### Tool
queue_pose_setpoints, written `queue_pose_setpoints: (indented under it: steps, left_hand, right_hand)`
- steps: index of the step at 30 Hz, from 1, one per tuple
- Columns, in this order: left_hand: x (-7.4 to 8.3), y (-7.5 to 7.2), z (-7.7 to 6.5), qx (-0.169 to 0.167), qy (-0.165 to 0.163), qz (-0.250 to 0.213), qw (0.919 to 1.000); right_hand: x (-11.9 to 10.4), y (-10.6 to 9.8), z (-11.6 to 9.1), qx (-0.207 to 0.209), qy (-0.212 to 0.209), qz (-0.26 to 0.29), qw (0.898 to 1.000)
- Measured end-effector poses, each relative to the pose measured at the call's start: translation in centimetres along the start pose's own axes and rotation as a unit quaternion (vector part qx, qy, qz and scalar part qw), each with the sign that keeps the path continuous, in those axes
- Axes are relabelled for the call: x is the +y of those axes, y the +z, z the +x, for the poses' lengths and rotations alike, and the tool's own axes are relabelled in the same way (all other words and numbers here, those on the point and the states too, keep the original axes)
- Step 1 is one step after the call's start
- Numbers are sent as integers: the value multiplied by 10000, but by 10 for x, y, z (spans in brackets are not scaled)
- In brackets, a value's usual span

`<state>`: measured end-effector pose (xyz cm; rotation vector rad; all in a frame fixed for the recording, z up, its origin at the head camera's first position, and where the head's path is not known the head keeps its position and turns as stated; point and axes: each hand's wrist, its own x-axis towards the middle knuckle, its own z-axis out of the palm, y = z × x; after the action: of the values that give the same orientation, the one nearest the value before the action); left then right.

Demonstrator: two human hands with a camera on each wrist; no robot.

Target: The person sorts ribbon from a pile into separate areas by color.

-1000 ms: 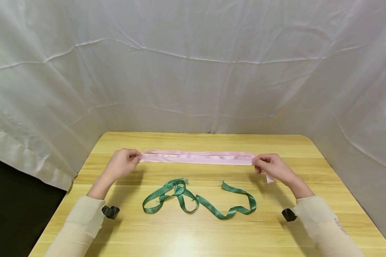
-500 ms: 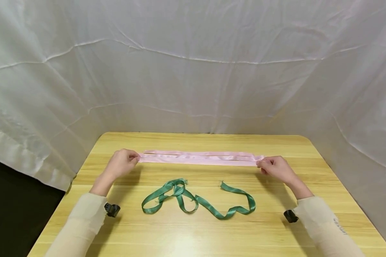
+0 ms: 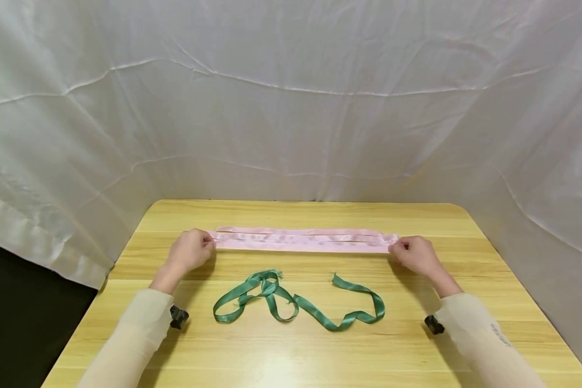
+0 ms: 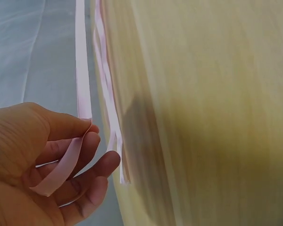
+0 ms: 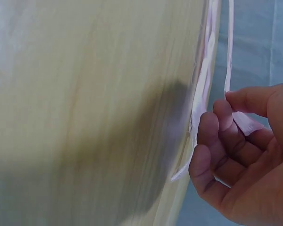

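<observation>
A pink satin ribbon stretches taut and level between my two hands at the far part of the table. My left hand pinches it near one end; in the left wrist view its short tail curves back into the palm, under the loosely bent fingers. At the other side, my right hand holds it between thumb and fingertip, with the tail showing inside the hand. Just behind the taut stretch, more pink ribbon lies in roughly parallel strands along the table.
Nearer my body, a green ribbon lies on the wooden table, looped at left and wavy at right. Its cut ends look frayed. A pale curtain surrounds the table's back and sides. Black wrist cameras hang below both sleeves.
My right hand has moved right, and the ribbon tail that hung below it is out of sight. My left hand and the taut strand have shifted slightly towards me. The green ribbon stays put.
</observation>
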<state>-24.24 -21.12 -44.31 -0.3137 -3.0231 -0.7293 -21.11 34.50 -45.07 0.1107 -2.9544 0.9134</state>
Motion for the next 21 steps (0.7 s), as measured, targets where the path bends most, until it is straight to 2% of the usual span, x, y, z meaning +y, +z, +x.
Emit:
queue_pose_setpoints:
  steps: [9, 21]
  left_hand:
    - [3, 6, 4, 23, -219, 131, 9997]
    - [-2, 11, 9, 174, -262, 153, 9994]
  right_hand:
    - [1, 7, 9, 78, 113, -300, 9995]
    - [3, 9, 11, 21, 159, -398, 9991]
